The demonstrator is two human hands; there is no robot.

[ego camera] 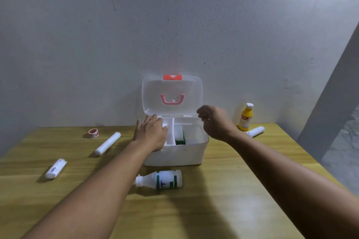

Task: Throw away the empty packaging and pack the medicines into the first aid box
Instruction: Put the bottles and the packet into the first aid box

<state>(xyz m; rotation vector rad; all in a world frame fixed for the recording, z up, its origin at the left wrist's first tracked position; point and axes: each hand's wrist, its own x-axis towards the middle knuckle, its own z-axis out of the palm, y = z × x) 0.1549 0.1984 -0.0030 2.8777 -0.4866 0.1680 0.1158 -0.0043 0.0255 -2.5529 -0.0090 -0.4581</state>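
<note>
A wooden table (223, 209) against a grey wall carried the whole lot. At its back centre stood the first aid box (174, 154), translucent white, its lid (172, 91) propped upright toward the wall so the inner tray lay reachable; a white-and-green pack showed in the middle compartment. The left hand (150, 134) lay flat on the box's left rim and tray, fingers together and extended, clamped on nothing, probably steadying the box. The right hand (215, 122) hovered above the right rim, fingers loosely curled, nothing visibly held; whether thumb and forefinger met could not be told. Medicines not yet packed: a white bottle with green label (161, 179), on its side just before the box; a yellow bottle (245, 117), upright at right rear; a long white roll (107, 143); two shorter wrapped rolls, left (56, 169) and right (255, 131); a small tape reel (93, 133). No empty packaging was discernible.
</note>
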